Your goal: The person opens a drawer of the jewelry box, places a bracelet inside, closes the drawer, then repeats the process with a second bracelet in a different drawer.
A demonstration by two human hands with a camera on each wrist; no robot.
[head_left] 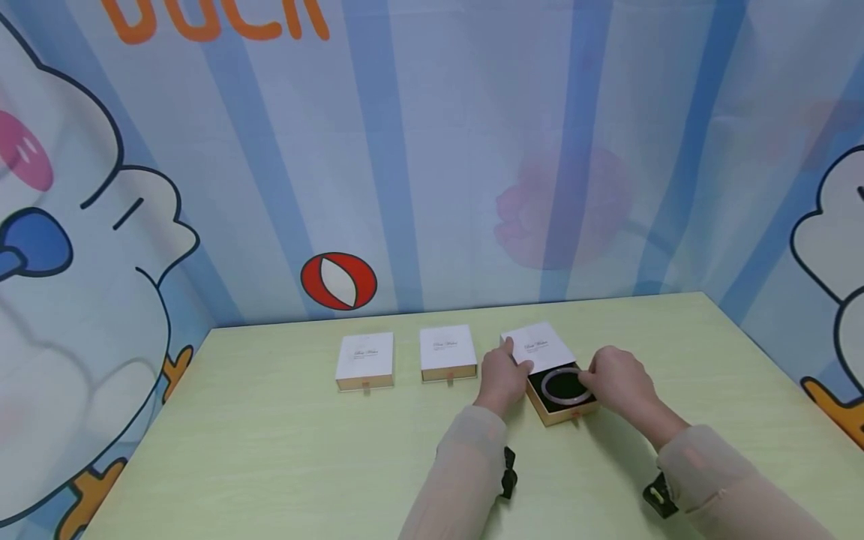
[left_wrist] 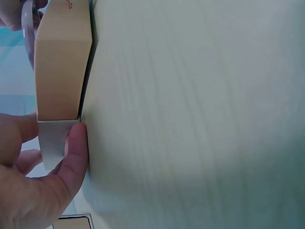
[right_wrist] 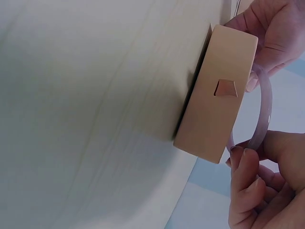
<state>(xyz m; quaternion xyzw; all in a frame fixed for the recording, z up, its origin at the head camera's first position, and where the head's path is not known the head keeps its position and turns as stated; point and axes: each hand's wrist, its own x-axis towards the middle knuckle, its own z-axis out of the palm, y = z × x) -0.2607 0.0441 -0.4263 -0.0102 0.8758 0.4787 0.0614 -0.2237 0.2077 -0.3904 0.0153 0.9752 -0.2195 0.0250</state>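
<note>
A pale lilac bangle [head_left: 567,402] sits tilted, partly raised, over the black lining of a pulled-out tan drawer [head_left: 553,417]. My right hand [head_left: 619,381] pinches the bangle's right side between thumb and fingers; the right wrist view shows the ring [right_wrist: 266,107] standing up off the drawer front [right_wrist: 217,100]. On the left, my left hand [head_left: 501,379] grips the white box sleeve [head_left: 540,345] by its side. In the left wrist view its thumb and fingers hold the sleeve's edge [left_wrist: 50,138] where the drawer comes out.
Two more white-topped boxes stand left of this one, a middle box [head_left: 445,349] and a far-left box [head_left: 365,356], both shut, with small tabs at the front. The pale yellow-green table [head_left: 304,450] ends at a printed blue cloth backdrop [head_left: 459,187].
</note>
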